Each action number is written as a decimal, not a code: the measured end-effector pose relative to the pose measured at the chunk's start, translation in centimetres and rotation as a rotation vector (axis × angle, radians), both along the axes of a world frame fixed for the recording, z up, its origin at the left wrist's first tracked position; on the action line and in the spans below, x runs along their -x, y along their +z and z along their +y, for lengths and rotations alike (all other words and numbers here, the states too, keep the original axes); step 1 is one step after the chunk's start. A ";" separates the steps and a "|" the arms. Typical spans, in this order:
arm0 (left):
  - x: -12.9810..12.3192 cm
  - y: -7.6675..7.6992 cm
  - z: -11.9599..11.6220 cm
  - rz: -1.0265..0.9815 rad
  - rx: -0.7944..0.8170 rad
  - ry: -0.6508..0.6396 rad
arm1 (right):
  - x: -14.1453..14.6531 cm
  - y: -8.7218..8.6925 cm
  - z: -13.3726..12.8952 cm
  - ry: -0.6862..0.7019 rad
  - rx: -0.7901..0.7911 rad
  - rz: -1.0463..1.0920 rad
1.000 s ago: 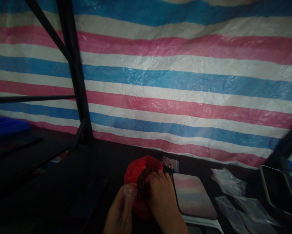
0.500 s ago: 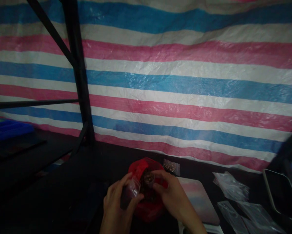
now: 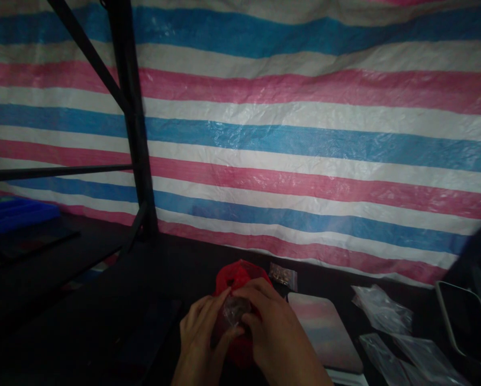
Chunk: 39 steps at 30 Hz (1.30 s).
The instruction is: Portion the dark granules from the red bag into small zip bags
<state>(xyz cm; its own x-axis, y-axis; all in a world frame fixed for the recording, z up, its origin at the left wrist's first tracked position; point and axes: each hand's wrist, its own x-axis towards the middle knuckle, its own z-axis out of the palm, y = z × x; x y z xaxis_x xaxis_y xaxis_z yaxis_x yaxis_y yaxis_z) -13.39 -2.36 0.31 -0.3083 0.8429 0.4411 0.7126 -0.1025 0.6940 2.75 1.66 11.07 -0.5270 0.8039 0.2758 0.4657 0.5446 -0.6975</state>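
Note:
A red plastic bag [image 3: 240, 273] stands on the dark table, its mouth partly hidden behind both hands. My left hand [image 3: 204, 332] pinches a small clear bag [image 3: 234, 311] at its left side, in front of the red bag. At the right side of that clear bag are the bent fingers of my right hand [image 3: 270, 321]; what lies between them is hidden. A small clear packet of brass-coloured pieces [image 3: 282, 274] lies just behind, to the right. Beside my right hand is a flat scale with a shiny plate [image 3: 324, 329].
Clear plastic bags [image 3: 385, 311] lie on the right, by a dark-screened device [image 3: 465, 321]. A blue tray [image 3: 21, 214] is at the far left. A black metal post [image 3: 133, 134] stands before a striped sheet [image 3: 304, 166].
My right hand has moved left from inside the red bag to the clear bag in my left hand. The small round thing it held is now out of sight.

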 end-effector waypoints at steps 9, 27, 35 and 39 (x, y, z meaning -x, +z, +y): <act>-0.1 0.8 -0.4 -0.152 -0.008 -0.158 | -0.5 -0.2 0.1 0.221 -0.136 0.195; -0.5 1.4 -0.7 -0.381 -0.047 -0.126 | -0.9 0.9 -0.7 0.195 -0.100 0.244; -1.1 2.7 -1.6 -0.336 -0.023 -0.253 | -1.3 1.6 -1.0 0.195 -0.122 0.082; -2.0 3.4 -1.6 -0.417 -0.064 -0.194 | -1.4 1.9 -1.4 0.227 -0.141 0.068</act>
